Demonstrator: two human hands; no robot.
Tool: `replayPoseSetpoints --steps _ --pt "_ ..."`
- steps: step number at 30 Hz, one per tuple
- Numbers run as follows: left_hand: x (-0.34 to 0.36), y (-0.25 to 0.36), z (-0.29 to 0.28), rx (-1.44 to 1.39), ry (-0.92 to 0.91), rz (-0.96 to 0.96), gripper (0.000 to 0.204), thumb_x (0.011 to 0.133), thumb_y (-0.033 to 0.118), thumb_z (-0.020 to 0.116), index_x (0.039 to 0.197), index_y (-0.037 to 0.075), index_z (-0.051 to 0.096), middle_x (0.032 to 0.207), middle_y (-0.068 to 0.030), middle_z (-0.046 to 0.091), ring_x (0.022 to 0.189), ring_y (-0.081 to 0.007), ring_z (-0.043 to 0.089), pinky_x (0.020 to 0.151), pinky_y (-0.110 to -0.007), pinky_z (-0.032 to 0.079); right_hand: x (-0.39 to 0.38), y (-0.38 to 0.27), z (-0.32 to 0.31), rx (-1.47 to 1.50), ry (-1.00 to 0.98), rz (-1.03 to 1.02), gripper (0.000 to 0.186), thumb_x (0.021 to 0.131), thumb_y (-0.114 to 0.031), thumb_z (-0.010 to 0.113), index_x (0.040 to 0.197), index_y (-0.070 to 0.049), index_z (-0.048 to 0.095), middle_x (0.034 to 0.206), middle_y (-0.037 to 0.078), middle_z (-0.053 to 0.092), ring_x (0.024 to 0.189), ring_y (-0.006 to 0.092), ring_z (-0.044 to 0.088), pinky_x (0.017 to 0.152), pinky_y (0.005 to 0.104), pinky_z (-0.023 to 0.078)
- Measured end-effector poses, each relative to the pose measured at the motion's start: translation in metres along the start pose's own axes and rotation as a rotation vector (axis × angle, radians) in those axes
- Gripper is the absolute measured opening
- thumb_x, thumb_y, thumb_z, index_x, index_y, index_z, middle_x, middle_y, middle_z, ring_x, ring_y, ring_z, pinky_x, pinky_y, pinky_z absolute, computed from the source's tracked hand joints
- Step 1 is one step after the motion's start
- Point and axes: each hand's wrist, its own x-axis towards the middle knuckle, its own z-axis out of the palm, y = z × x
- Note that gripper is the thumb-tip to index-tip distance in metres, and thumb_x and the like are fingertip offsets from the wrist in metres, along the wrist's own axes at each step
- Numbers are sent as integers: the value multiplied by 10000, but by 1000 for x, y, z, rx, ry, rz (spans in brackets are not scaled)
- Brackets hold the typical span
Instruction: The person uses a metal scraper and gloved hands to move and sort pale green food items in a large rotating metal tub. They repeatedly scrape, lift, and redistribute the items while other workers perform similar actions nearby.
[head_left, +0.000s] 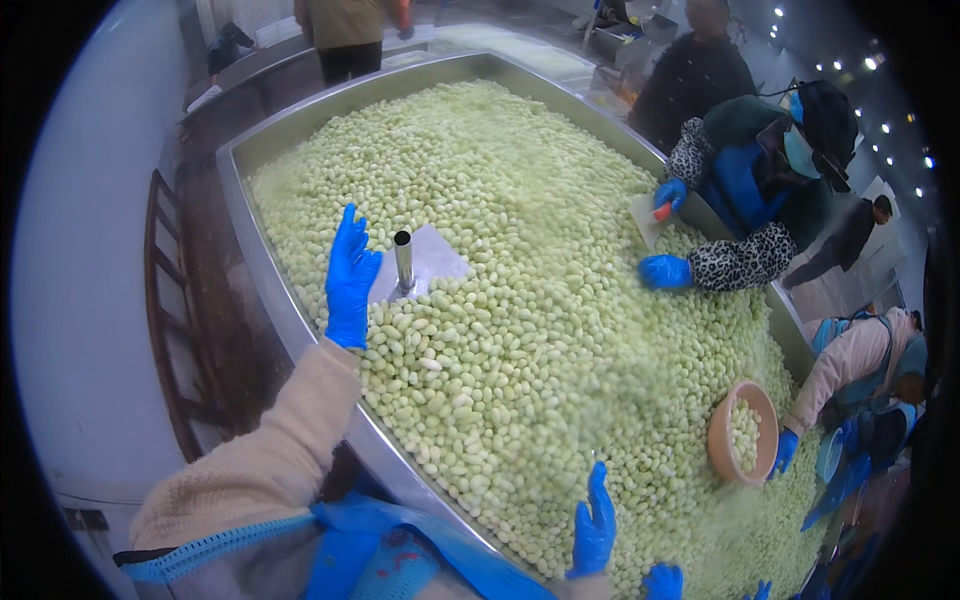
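Observation:
A big metal-walled bin [265,255] is heaped with small pale green oval fruits [520,330]. My left hand [350,280], in a blue glove, is raised near the bin's left wall with fingers stretched out, and holds nothing I can see. Just right of it, a flat metal plate with an upright tube [404,262] rests among the fruits. Low in the picture, my right hand [594,528], also gloved in blue, is held over the fruits with fingers apart. A tiny bright speck shows at its fingertips; I cannot make out what it is.
Across the bin, a person in leopard-print sleeves [740,258] works with a flat scraper [646,220] on the fruits. An orange bowl [742,433] of fruits stands at right beside another worker's gloved hand [785,452]. More gloved hands [662,581] show at the lower edge.

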Motion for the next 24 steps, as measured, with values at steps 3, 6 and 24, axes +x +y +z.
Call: replayPoseSetpoints --steps 3,6,24 --pt "11 -48 23 69 -233 -48 636 922 60 663 1508 109 421 1455 -64 502 1249 -162 531 1036 -276 419 -37 -11 -19 -153 71 75 541 925 76 459 1462 17 445 1530 163 429 1441 259 376 1204 390 259" --pt "34 -91 33 143 -363 -219 371 988 303 605 1190 8 705 920 -19 672 756 -103 566 709 -262 462 -83 -26 -19 -134 170 119 603 859 64 434 1461 33 443 1516 148 460 1409 229 423 1169 344 299" --pt "-83 127 266 -411 -1190 -543 322 916 348 677 919 27 692 735 -100 700 526 -136 639 439 -233 507 -103 -30 6 -620 172 348 510 856 16 526 1342 -107 622 986 205 703 799 363 670 701 417 524"
